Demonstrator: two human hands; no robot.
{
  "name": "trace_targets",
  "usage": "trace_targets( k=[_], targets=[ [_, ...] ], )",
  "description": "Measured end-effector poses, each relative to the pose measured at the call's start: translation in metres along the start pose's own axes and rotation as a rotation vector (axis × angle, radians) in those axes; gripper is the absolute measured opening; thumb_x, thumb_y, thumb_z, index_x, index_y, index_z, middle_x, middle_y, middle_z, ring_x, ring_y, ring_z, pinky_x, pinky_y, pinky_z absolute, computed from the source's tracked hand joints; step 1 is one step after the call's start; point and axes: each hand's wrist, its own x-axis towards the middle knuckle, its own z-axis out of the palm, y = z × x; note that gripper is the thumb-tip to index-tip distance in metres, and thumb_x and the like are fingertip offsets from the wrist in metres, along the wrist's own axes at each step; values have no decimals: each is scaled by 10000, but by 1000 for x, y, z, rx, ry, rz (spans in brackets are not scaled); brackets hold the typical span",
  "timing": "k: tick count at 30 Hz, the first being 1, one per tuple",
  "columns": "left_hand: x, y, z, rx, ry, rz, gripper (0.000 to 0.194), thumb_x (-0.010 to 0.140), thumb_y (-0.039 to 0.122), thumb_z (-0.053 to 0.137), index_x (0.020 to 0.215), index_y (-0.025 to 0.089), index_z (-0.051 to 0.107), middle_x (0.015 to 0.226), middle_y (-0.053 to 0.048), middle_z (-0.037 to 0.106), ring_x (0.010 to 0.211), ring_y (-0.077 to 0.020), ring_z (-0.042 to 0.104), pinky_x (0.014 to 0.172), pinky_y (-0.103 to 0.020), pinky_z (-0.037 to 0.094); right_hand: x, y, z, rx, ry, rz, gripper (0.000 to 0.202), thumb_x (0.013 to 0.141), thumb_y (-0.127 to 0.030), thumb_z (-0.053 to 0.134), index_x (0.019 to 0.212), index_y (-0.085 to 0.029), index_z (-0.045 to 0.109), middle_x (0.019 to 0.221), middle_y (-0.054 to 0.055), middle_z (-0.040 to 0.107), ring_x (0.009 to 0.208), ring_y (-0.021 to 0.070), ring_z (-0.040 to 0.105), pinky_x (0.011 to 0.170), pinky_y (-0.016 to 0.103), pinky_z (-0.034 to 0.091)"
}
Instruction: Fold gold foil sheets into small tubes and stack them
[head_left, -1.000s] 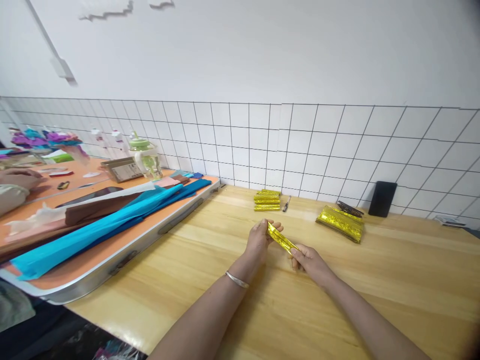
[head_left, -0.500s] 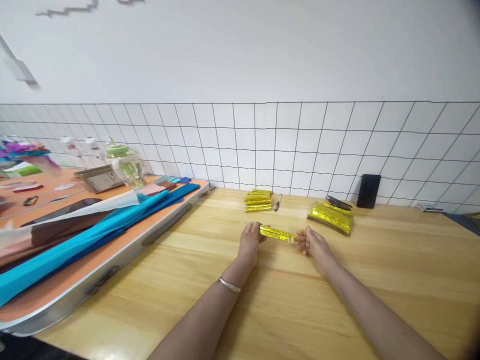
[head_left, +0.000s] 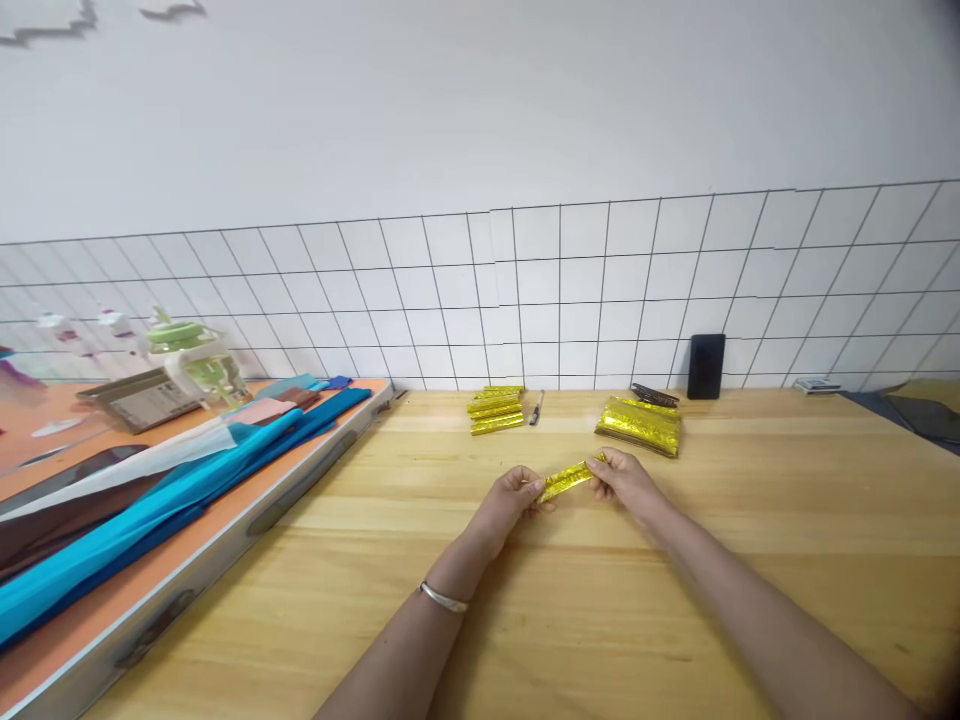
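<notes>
A narrow, shiny gold strip is stretched between my two hands above the wooden table. My left hand pinches its left end, and my right hand pinches the right end, which sits a little higher. Beyond my left hand lie several gold folded strips in a small group, with a pen beside them. Behind my right hand is a stack of wider gold packets, with a black item at its back edge.
A black phone leans upright against the tiled wall. On the left, an orange-topped surface carries long blue sheets, a cardboard box and a green-lidded jug. At the far right lies a small flat stack.
The view has shifted to the right. My right hand has closed on the strip's right end, and the strip now tilts up to the right instead of down.
</notes>
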Motion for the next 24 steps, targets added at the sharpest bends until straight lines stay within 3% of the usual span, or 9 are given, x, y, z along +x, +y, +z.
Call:
trace_targets(
  k=[3,7,9,14,17,24],
  targets=[
    [-6,4,2,56,-151,-40,306,680,389,712,781,151,547,706,-43,669,638,-167,639,566,-213,391,1,-9,-11,-32,-106,28,323,713,-478,648,740,-165,573,562,-11,619,425,89,497,429,205,306],
    [-13,4,12,101,-291,-83,335,721,442,669,801,130,574,696,-63,671,578,-151,611,552,-223,387,-1,-16,-7,-37,-190,52,322,685,-465,677,726,-158,588,521,-20,599,407,93,491,417,206,289],
    [-13,1,19,105,-291,-81,343,750,467,630,802,136,557,667,-49,653,541,-135,586,530,-221,382,-3,-16,0,-10,-182,45,321,687,-463,677,737,-161,583,533,-26,587,427,91,491,426,207,289],
    [-11,-7,33,83,-165,-44,323,812,485,532,843,164,511,661,3,596,473,-91,527,481,-199,359,-14,-12,25,95,-113,36,353,709,-486,655,838,-170,564,634,-26,575,479,74,452,459,209,289],
    [-12,-10,37,87,-165,-36,332,820,488,510,849,158,526,629,9,577,436,-83,505,461,-199,344,-17,-11,34,117,-113,38,355,687,-489,672,737,-156,560,577,-34,533,467,71,408,465,219,275],
    [-16,-11,42,111,-195,-32,305,828,462,504,790,160,521,565,19,570,363,-71,458,424,-197,282,-13,-19,22,117,17,-10,357,722,-504,631,648,-180,500,489,-72,396,436,69,298,445,230,202]
  ],
)
